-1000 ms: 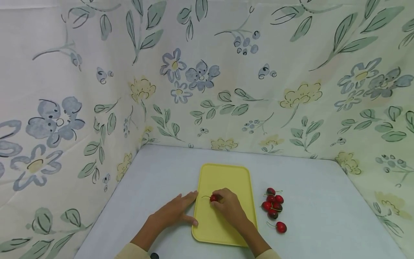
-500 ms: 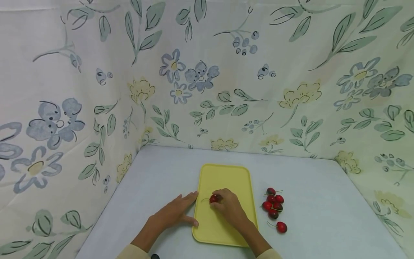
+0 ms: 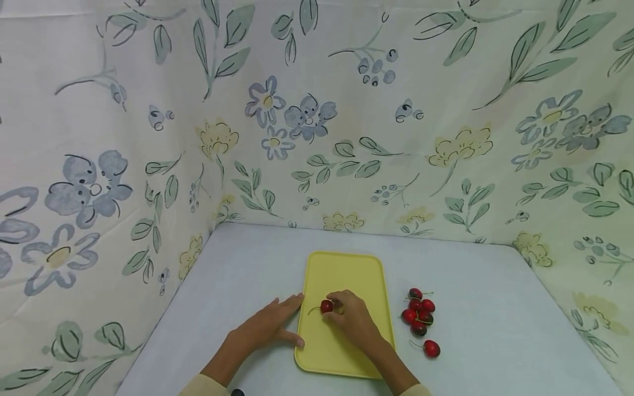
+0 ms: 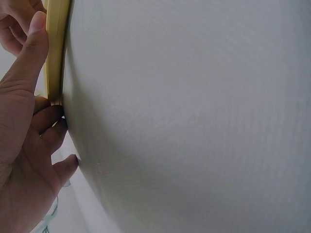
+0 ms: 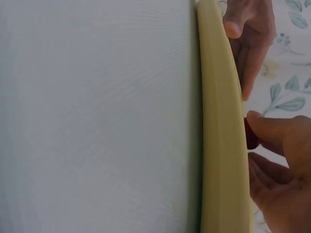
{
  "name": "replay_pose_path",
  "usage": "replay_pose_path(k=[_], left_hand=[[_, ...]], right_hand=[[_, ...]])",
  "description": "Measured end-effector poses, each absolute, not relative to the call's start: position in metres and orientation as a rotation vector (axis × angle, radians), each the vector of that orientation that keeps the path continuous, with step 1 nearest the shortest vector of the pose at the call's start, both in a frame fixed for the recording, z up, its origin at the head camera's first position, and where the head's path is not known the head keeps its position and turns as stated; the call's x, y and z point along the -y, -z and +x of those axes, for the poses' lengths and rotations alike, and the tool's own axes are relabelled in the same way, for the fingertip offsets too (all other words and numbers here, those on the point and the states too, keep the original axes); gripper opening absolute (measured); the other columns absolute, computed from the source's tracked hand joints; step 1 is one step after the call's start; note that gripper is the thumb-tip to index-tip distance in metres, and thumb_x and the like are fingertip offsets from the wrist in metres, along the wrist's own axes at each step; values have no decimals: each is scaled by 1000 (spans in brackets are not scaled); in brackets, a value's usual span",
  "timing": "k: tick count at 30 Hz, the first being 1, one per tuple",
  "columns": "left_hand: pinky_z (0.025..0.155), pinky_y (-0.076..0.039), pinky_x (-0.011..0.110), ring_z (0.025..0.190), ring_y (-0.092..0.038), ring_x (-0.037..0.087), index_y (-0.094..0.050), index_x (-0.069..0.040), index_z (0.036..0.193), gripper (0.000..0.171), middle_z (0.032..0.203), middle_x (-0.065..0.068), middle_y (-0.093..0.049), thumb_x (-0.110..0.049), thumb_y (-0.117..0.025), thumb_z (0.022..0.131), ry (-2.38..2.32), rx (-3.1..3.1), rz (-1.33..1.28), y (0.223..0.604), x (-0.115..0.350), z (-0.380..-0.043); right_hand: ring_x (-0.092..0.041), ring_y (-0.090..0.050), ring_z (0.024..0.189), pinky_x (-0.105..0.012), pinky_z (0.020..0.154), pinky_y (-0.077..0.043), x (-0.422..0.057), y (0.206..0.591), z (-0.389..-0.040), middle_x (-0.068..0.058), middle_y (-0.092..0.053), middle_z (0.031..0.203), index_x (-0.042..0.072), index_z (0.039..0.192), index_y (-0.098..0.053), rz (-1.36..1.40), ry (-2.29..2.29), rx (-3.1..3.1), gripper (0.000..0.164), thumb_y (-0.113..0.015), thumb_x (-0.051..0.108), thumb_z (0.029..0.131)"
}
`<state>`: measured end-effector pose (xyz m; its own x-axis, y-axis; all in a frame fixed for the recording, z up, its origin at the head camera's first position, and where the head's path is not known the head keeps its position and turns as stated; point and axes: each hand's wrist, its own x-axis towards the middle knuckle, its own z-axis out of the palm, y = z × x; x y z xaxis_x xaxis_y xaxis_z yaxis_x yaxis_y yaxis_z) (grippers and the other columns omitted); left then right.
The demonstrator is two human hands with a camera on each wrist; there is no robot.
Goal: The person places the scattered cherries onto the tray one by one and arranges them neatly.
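A yellow tray lies on the white table. My right hand is over the tray, thumb and fingertips at a dark red cherry whose stem points left. In the right wrist view, the cherry shows between thumb and fingers, just beyond the tray's rim. My left hand rests at the tray's left edge with fingers extended and thumb spread onto the rim. The left wrist view has the thumb against the tray's side.
Right of the tray, several cherries lie in a cluster on the table. One separate cherry lies nearer the front. Floral cloth hangs behind and at the sides. A small dark round thing shows at the bottom edge.
The cherry at the right fingertips has shifted slightly toward the front, and its stem now tilts down to the left. The left hand stays in place on the tray's edge.
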<state>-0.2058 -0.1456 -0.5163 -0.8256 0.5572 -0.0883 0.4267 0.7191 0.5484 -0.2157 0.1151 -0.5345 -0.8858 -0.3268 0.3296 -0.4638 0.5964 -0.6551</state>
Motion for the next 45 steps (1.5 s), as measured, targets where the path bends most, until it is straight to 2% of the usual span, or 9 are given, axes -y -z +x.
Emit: replay_pose_path(k=[7,14,23,34,45], left_hand=[[129,-26,60,156,-38,33,-35,-4,165,108,170,13,-38,-56,-83,84,-790,-2663,759,513,145,-204],[129,-27,61,157,-37,32,-34,-7,166,107,171,11,-38,-55,-84,84,-806,-2654,731,513,144,-204],[130,-25,60,159,-35,30,-33,-9,167,109,172,8,-36,-58,-83,83,-805,-2652,721,517,145,-205],[130,-23,59,159,-35,30,-32,-8,167,110,172,9,-36,-57,-83,83,-800,-2648,717,515,145,-204],[130,-23,60,159,-33,30,-32,-8,167,109,172,10,-35,-57,-83,83,-818,-2641,721,515,146,-205]], right_hand=[[-27,-75,96,-33,79,-66,-120,529,-210,-14,-74,111,-2,119,-73,667,-1287,2613,37,-87,9,87],[-27,-75,100,-27,78,-65,-129,524,-204,-12,-75,117,1,120,-75,578,-1337,2626,37,-87,14,88],[-21,-75,101,-24,81,-63,-149,519,-197,-6,-76,116,9,122,-75,432,-1421,2656,36,-87,21,89],[-12,-76,96,-20,81,-62,-180,518,-186,1,-78,114,15,118,-78,286,-1405,2640,35,-91,16,84],[-10,-75,94,-22,78,-63,-212,509,-170,-1,-78,112,12,115,-79,249,-1339,2624,36,-92,15,82]])
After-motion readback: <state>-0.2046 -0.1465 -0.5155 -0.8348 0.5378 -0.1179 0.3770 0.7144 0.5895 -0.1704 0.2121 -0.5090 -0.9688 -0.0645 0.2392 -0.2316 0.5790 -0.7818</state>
